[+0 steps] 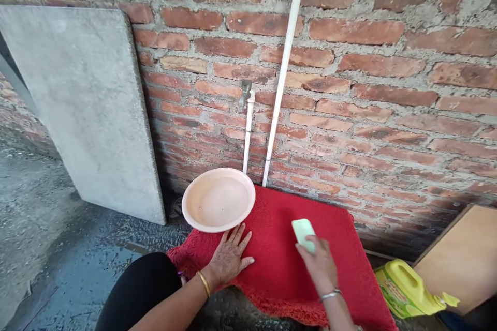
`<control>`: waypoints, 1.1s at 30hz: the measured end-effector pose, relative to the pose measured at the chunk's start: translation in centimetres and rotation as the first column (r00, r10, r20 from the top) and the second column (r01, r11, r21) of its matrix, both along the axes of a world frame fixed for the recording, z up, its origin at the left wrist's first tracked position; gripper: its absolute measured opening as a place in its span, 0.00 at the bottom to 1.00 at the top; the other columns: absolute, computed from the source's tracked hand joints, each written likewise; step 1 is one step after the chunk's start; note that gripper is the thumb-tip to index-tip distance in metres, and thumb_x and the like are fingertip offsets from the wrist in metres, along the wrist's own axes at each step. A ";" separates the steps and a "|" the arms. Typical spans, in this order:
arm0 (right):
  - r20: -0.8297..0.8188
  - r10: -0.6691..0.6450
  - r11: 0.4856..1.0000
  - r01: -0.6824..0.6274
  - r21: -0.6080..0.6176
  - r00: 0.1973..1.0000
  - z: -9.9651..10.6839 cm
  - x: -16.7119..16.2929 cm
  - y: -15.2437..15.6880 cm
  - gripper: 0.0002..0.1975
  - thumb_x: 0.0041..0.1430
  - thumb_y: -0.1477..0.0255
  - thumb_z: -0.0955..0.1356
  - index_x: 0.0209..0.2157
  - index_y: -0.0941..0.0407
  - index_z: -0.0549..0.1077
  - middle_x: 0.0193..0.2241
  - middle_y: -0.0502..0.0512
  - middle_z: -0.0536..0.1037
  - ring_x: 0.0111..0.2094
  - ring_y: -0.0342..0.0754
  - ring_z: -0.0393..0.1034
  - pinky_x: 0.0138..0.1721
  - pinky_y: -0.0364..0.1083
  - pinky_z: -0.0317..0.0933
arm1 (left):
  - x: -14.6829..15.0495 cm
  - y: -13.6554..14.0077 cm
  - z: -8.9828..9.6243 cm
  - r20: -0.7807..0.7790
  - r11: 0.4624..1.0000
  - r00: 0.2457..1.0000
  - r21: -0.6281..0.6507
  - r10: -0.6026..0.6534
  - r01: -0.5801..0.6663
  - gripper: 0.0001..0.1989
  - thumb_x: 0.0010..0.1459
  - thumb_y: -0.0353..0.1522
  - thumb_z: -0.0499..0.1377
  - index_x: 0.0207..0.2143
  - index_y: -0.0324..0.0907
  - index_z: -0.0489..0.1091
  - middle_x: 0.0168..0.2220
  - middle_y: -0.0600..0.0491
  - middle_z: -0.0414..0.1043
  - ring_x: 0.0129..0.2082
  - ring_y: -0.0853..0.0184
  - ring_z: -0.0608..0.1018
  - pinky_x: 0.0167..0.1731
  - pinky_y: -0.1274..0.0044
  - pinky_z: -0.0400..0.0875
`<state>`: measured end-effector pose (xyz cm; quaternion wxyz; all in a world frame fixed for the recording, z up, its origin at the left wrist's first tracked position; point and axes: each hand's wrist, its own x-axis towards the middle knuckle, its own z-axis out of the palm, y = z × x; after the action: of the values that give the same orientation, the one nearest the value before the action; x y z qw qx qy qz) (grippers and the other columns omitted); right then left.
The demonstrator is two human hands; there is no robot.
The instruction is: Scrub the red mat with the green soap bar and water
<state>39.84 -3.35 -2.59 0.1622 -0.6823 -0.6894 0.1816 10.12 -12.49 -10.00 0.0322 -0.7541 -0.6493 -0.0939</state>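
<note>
A red shaggy cloth [277,248] lies spread over a low surface. On its left part, my left hand [229,258] rests flat with fingers spread, close to the rim of a pale pink basin [219,201]. Farther right, my right hand [320,264] is wrapped round a pale green oblong block [304,232] and holds it at the cloth. The block looks like a bar of soap or the back of a brush; its underside is hidden. My right hand is slightly blurred.
Behind stands a brick wall [361,77] with a tap [246,92] and white pipe [285,62]. A concrete slab [93,114] leans at left above wet floor [112,258]. At right are a yellow jug [407,287] and a tan board [462,258].
</note>
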 end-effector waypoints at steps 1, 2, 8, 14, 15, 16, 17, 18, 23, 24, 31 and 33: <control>-0.012 0.081 0.997 -0.081 -0.001 0.997 0.0 -2.9 -0.1 0.16 0.61 0.59 0.66 0.48 0.48 0.75 0.48 0.57 0.73 0.44 0.51 0.75 0.45 0.47 0.68 | -0.1 0.0 -0.1 -0.002 1.000 1.000 0.005 0.000 0.001 0.38 0.66 0.56 0.51 0.70 0.47 0.58 0.72 0.39 0.55 0.71 0.49 0.60 0.66 0.55 0.56; -0.016 0.156 0.988 -0.156 0.002 0.988 0.0 -5.5 -0.2 0.15 0.61 0.61 0.67 0.47 0.48 0.76 0.48 0.56 0.73 0.44 0.50 0.75 0.45 0.46 0.67 | -0.1 0.0 -0.3 -0.005 1.000 1.000 0.009 0.000 0.000 0.37 0.66 0.56 0.51 0.70 0.48 0.58 0.72 0.40 0.56 0.71 0.49 0.61 0.66 0.55 0.57; 0.044 0.237 0.970 -0.234 -0.064 0.970 0.0 -9.4 0.8 0.14 0.56 0.64 0.72 0.45 0.46 0.77 0.46 0.51 0.75 0.46 0.47 0.75 0.47 0.43 0.65 | -0.1 0.0 -0.5 0.000 1.000 1.000 0.008 0.014 -0.014 0.37 0.66 0.56 0.49 0.70 0.49 0.58 0.71 0.40 0.56 0.71 0.49 0.61 0.66 0.54 0.57; 0.117 -0.026 0.993 0.039 -0.113 0.993 1.5 3.7 3.2 0.18 0.60 0.59 0.66 0.48 0.49 0.77 0.46 0.59 0.76 0.43 0.54 0.78 0.44 0.50 0.68 | 0.3 0.0 0.5 0.041 0.998 0.999 -0.063 0.023 -0.021 0.36 0.67 0.55 0.50 0.71 0.48 0.57 0.72 0.39 0.53 0.72 0.49 0.59 0.67 0.52 0.56; 0.133 -0.078 0.988 0.094 -0.120 0.988 1.9 6.4 3.4 0.20 0.60 0.58 0.65 0.49 0.51 0.77 0.46 0.62 0.77 0.43 0.56 0.78 0.44 0.51 0.69 | 0.4 0.0 0.7 0.046 0.997 0.999 -0.077 0.026 -0.023 0.36 0.67 0.55 0.50 0.71 0.47 0.57 0.72 0.39 0.52 0.72 0.49 0.59 0.67 0.52 0.56; 0.152 -0.142 0.980 0.161 -0.120 0.978 2.3 8.8 3.5 0.21 0.60 0.57 0.64 0.50 0.52 0.77 0.45 0.65 0.77 0.42 0.58 0.78 0.45 0.53 0.69 | 0.4 0.0 0.8 0.050 0.996 0.998 -0.088 0.029 -0.025 0.36 0.67 0.54 0.50 0.71 0.47 0.57 0.72 0.39 0.52 0.72 0.49 0.58 0.67 0.52 0.56; 0.172 -0.214 0.965 0.235 -0.118 0.962 2.7 10.8 3.6 0.23 0.60 0.56 0.63 0.50 0.52 0.77 0.45 0.67 0.77 0.42 0.60 0.79 0.45 0.55 0.69 | 0.5 0.0 0.9 0.053 0.995 0.998 -0.093 0.032 -0.027 0.36 0.67 0.54 0.50 0.71 0.47 0.57 0.72 0.39 0.52 0.72 0.49 0.58 0.67 0.52 0.55; 0.189 -0.287 0.944 0.311 -0.109 0.939 3.1 12.4 3.5 0.24 0.60 0.55 0.62 0.50 0.52 0.77 0.45 0.68 0.77 0.42 0.61 0.79 0.46 0.56 0.69 | 0.5 0.0 1.0 0.054 0.995 0.998 -0.094 0.034 -0.029 0.36 0.68 0.54 0.50 0.71 0.47 0.57 0.72 0.39 0.52 0.72 0.49 0.59 0.67 0.52 0.55; 0.163 -0.326 0.941 0.337 -0.045 0.931 4.2 10.7 2.6 0.27 0.62 0.55 0.61 0.54 0.57 0.75 0.45 0.70 0.76 0.47 0.64 0.76 0.49 0.57 0.68 | 0.4 0.0 0.4 0.040 0.999 0.999 -0.039 0.034 -0.033 0.35 0.67 0.54 0.52 0.70 0.48 0.58 0.72 0.40 0.55 0.71 0.49 0.60 0.67 0.54 0.56; 0.139 -0.258 0.964 0.265 -0.036 0.956 4.1 8.4 2.4 0.26 0.62 0.56 0.62 0.54 0.57 0.74 0.46 0.69 0.76 0.47 0.62 0.76 0.49 0.55 0.68 | 0.3 0.0 0.1 0.034 0.999 0.999 -0.025 0.034 -0.033 0.35 0.67 0.54 0.52 0.70 0.49 0.59 0.71 0.40 0.56 0.71 0.49 0.61 0.66 0.54 0.57; -0.008 0.230 0.973 -0.230 -0.017 0.973 1.7 -9.5 1.6 0.15 0.54 0.63 0.73 0.44 0.46 0.79 0.46 0.50 0.76 0.45 0.46 0.74 0.48 0.42 0.64 | -0.6 0.3 -1.9 -0.053 0.992 0.999 0.127 -0.009 0.016 0.33 0.67 0.54 0.50 0.68 0.48 0.64 0.68 0.41 0.63 0.67 0.48 0.68 0.63 0.54 0.62; -0.008 0.289 0.957 -0.289 -0.025 0.957 1.3 -11.6 2.0 0.16 0.49 0.64 0.76 0.43 0.45 0.79 0.45 0.49 0.76 0.46 0.46 0.73 0.50 0.43 0.63 | -0.9 0.4 -2.3 -0.068 0.984 0.997 0.174 -0.021 0.032 0.33 0.67 0.54 0.51 0.67 0.48 0.64 0.68 0.41 0.64 0.66 0.49 0.68 0.62 0.55 0.63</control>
<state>28.29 -1.34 -1.31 0.1267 -0.5760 -0.7788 0.2138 9.27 -12.11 -12.34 0.1185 -0.7596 -0.6270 -0.1258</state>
